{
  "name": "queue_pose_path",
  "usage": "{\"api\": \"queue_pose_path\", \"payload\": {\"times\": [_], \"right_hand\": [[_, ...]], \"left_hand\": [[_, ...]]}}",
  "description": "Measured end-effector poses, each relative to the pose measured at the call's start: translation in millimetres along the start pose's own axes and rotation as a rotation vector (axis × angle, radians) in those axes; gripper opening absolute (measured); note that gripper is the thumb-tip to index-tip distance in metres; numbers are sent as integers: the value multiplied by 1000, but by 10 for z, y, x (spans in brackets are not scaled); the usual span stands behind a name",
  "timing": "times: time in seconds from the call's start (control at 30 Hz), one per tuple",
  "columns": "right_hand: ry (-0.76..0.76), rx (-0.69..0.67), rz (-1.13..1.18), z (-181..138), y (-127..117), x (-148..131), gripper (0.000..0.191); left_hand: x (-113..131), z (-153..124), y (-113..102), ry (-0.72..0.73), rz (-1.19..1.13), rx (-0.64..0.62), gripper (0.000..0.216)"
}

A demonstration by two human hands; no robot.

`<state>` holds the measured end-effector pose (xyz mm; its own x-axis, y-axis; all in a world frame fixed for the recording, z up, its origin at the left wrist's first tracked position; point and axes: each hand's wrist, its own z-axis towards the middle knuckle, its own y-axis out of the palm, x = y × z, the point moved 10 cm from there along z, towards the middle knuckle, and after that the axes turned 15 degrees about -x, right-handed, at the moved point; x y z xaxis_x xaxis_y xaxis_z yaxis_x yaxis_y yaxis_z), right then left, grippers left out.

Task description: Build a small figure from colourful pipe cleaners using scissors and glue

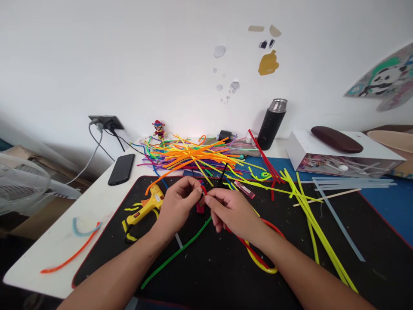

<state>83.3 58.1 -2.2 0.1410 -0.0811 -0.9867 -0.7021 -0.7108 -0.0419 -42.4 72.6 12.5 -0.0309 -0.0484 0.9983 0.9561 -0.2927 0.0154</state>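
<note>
We find a fan [29,181] beside the table [103,198]. One blue stem [84,234] and one orange stem [71,258] lie on the table's white margin. The phone [121,169] lies flat there too, off the mat [209,275], presumably to spare it from the work. On the mat the glue gun [145,208] rests on its side near the left hand [180,200], apparently for easy reach.

The left thumb and forefinger are clamped on a short red stem [204,189], which is above the middle of the mat. The right hand [230,209] meets it there, thumb and forefinger together on the same piece; two pinches, we judge, steady so small an item. The heap [193,156] lies behind both hands, probably to leave working room in front. A flask [272,125] stands at the back, near the wall. A case [336,138] rests upon the box [364,150], whose top seemingly serves as a shelf.

Our count, left to right: one fan, one phone, one glue gun, two hands, one pinched red stem, one flask, one case, one box. The heap is too tangled to count; the lime stems [309,215] at right overlap, so we give no figure.
</note>
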Motion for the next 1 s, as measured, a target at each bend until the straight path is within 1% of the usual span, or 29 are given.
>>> {"api": "queue_pose_path", "payload": {"times": [0.1,0.23,0.33,0.43,0.57,0.7,0.8,0.93,1.0], "right_hand": [[7,7,5,0,-3,4,27],[4,-5,3,-1,12,-8,27],[-10,-18,-17,1,24,-24,28],[-24,-14,-34,7,6,-31,30],[-28,-13,-8,21,-18,-10,30],[-33,12,30,23,-57,21,29],[-47,43,47,13,-113,27,30],[-38,55,-5,-7,-184,6,29],[-38,68,-41,-22,-223,-23,27]], "left_hand": [[-19,-7,12,10,-34,23,23],[-55,-2,24,8,-95,24,22],[-44,1,6,6,-99,22,23],[6,7,-7,-2,-29,0,24],[106,-1,-43,21,95,10,23],[105,-7,-20,13,155,-12,23],[71,2,-6,-13,155,-48,25],[65,38,7,-66,155,-172,30],[95,52,-25,-73,174,-214,32]]}}
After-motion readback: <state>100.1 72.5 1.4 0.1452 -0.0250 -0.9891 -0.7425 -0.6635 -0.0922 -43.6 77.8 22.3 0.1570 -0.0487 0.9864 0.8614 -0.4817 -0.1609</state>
